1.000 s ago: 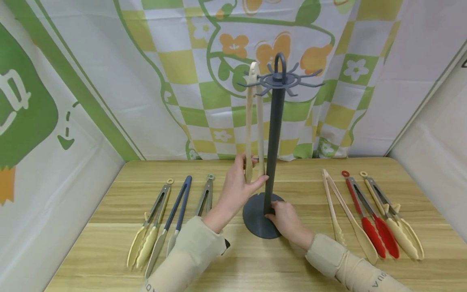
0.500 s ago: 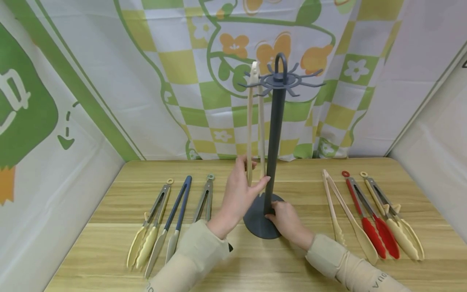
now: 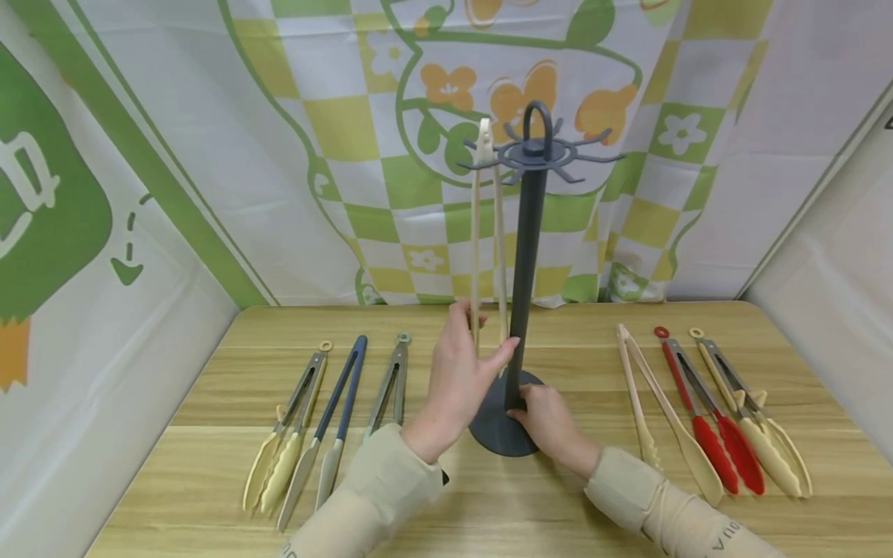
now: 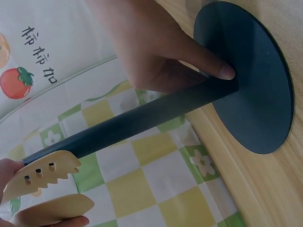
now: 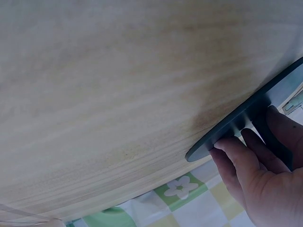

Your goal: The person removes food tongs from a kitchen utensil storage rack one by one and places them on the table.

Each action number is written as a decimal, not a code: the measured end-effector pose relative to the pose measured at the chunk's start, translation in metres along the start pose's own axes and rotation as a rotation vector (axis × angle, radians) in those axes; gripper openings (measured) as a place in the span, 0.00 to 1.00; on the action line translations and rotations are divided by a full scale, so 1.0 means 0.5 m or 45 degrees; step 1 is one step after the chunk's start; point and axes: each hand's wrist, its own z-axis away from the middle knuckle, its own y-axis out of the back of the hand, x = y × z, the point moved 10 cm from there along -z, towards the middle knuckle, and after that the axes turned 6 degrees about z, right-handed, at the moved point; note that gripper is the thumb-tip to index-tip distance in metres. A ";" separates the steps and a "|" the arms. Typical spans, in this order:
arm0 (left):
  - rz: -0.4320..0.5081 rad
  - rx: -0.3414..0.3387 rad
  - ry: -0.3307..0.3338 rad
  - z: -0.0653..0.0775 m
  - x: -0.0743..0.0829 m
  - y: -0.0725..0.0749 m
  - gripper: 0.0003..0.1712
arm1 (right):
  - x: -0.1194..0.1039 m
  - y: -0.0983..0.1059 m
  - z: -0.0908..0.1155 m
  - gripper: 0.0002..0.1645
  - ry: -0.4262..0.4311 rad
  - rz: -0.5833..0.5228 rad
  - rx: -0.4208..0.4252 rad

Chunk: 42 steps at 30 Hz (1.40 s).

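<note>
A dark grey utensil stand rises mid-table, its post point(image 3: 528, 271) on a round base point(image 3: 495, 426) and its ring of hooks point(image 3: 536, 155) at the top. My left hand point(image 3: 456, 372) holds pale cream tongs point(image 3: 477, 248) upright by their lower end, left of the post. Near the tongs' hinged top, a left-hand hook overlaps them. In the left wrist view, the toothed, slotted tip point(image 4: 52, 172) of the tongs lies beside the post, thumb and fingers at its sides. My right hand point(image 3: 554, 426) grips the post's foot, fingers resting on the base in the right wrist view.
Left on the wooden table point(image 3: 558, 511) lie cream-tipped tongs point(image 3: 286, 434), blue tongs point(image 3: 342, 411) and grey-green tongs point(image 3: 394, 380), partly behind my left sleeve. On the right are beige tongs point(image 3: 663, 403), red tongs point(image 3: 708, 411) and more cream-tipped tongs point(image 3: 753, 411). A patterned curtain point(image 3: 349, 132) hangs behind.
The hook ring has turned slightly. My left hand has shifted a little to the right, and the tongs' arms look narrower from this side. My right hand stays at the post's foot.
</note>
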 end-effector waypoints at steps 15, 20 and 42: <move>-0.189 0.122 -0.102 0.010 0.021 0.013 0.28 | -0.006 0.004 0.001 0.08 0.014 0.014 0.006; -0.282 0.160 -0.117 0.014 0.027 0.016 0.30 | -0.005 0.002 0.001 0.08 0.015 0.011 0.005; -0.303 0.162 -0.068 0.010 0.014 0.033 0.27 | -0.002 0.000 0.001 0.13 0.014 0.016 -0.008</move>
